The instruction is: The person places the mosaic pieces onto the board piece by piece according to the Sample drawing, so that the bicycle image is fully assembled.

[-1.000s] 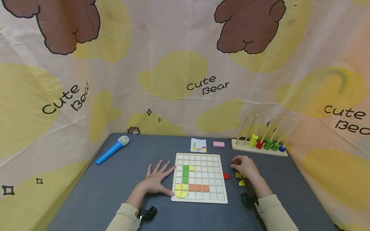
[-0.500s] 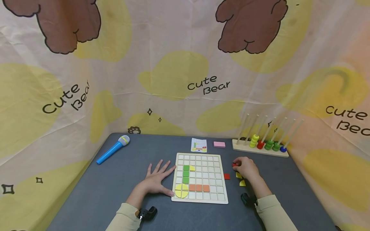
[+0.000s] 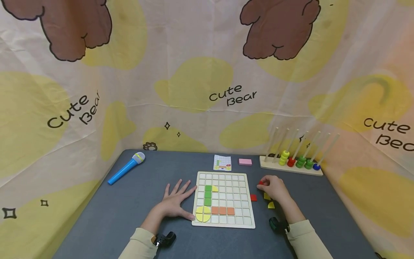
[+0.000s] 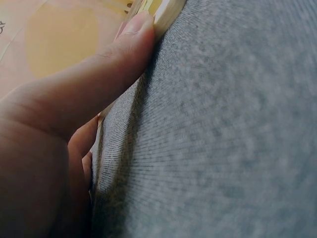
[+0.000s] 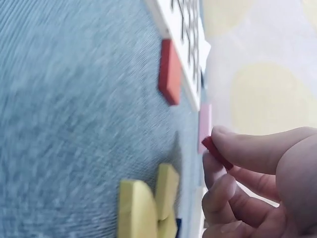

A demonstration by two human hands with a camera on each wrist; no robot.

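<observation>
My right hand (image 3: 274,187) pinches a small red tile (image 5: 217,152) between thumb and fingers, held above the table to the right of the white grid board (image 3: 226,219). Spread flat, my left hand (image 3: 174,202) touches the board's left edge, its thumb (image 4: 133,39) at the near corner. On the board sit green squares (image 3: 207,195), orange squares (image 3: 222,210), a yellow circle of quarter pieces (image 3: 202,213) and one more yellow piece (image 3: 215,188). A second red tile (image 3: 253,197) lies against the board's right edge. Loose yellow pieces (image 5: 132,210) lie under my right hand.
Behind the board lie a small pattern card (image 3: 222,163) and a pink block (image 3: 244,162). A bead-and-peg counting frame (image 3: 291,166) stands at the back right. The blue toy microphone (image 3: 126,168) lies at the back left.
My right hand shifts only slightly, and the red tile in its pinch shows more plainly. The left hand stays in place on the board's edge.
</observation>
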